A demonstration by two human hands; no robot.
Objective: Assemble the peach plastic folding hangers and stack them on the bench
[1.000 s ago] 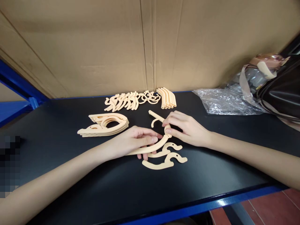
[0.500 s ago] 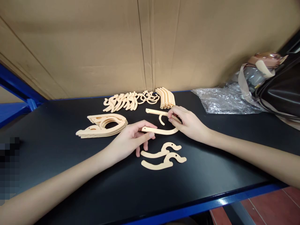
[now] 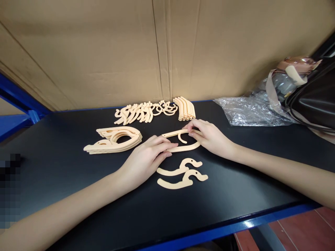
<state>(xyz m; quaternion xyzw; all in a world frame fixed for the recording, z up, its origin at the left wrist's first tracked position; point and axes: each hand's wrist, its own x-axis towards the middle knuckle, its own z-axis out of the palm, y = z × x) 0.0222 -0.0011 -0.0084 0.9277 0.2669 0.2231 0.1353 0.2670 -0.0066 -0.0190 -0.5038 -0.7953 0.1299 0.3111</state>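
Note:
A beige plastic folding hanger assembly, with two arms and a small curved hook (image 3: 184,141), lies low over the table between my hands. My left hand (image 3: 151,153) pinches the free end of its near arm (image 3: 187,149). At the right end, where the parts meet, my right hand (image 3: 206,135) has thumb and fingers closed on the hanger; the joint itself is partly covered. The far arm (image 3: 171,133) slants close to my left fingertips. Just in front lie two loose S-curved hanger pieces (image 3: 175,185), flat and nearly parallel.
To the left is a stack of folded hangers (image 3: 112,149). Along the cardboard wall (image 3: 104,52) sit curved pieces (image 3: 134,113), hooks (image 3: 166,108) and a bundle of arms (image 3: 184,108). Clear plastic wrap (image 3: 251,111) and a strapped bottle (image 3: 288,80) are at right. Blue edging (image 3: 235,225) borders the black table.
The far arm has swung toward the near one, and the hook has turned with it. My left fingers have closed further round the near arm's end. My right hand stays at the joint.

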